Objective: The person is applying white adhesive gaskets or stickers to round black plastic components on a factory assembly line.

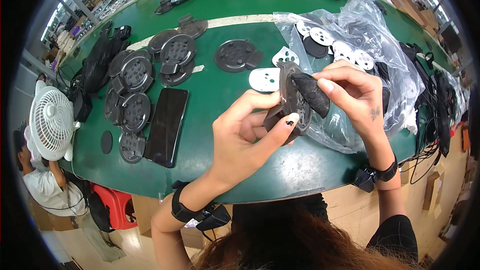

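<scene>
My left hand (242, 132) grips a round black plastic disc part (286, 87) by its rim, tilted up off the table. Pinched between the thumb and fingers of my right hand (357, 95) is a thin black round pad (314, 97), bent and held against the disc's face. How far the pad touches the disc I cannot tell. Just behind them lie white perforated backing pieces (264, 79). A clear plastic bag (370, 35) by my right hand contains several white and black round pads (321, 36).
Several black disc parts (137, 71) are piled at the left, with a single one (234, 55) in the middle. A black phone (168, 127) and a loose black pad (106, 141) lie nearby. A white fan (51, 120) stands left; cables (430, 115) hang right. Another person (52, 187) sits at far left.
</scene>
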A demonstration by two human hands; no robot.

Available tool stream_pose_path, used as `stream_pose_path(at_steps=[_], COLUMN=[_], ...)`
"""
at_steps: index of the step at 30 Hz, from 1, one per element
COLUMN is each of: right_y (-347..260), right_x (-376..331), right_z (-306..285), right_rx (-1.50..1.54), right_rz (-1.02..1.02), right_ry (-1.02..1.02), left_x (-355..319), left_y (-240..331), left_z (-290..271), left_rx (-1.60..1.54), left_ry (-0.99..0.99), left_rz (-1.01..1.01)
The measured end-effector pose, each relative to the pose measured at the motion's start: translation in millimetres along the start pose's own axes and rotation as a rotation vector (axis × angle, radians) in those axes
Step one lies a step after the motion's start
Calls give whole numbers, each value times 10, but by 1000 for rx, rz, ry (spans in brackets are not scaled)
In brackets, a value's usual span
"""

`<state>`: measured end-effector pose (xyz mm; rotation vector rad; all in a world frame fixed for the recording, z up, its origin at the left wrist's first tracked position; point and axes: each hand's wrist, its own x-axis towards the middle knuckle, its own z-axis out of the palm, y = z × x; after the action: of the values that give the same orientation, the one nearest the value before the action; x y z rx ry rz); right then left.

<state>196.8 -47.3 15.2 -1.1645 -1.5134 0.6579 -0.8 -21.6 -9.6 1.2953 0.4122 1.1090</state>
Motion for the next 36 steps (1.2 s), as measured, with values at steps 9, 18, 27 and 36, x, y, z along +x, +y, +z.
stream_pose_path(at_steps=[9, 18, 27, 36], right_y=[13, 47, -14, -45], right_x=[4, 27, -4, -44], right_z=[6, 1, -19, 122], right_rx=[-70, -261, -403, -709], right_rz=[-30, -189, -267, -332], right_ry=[-9, 20, 31, 44], left_x=[5, 6, 5, 55], left_y=[-1, -12, -33, -63], left_z=[-4, -14, -30, -50], left_rx=[-7, -16, 18, 30], left_ry=[-1, 14, -8, -30], left_rz=[-33, -45, -61, 3])
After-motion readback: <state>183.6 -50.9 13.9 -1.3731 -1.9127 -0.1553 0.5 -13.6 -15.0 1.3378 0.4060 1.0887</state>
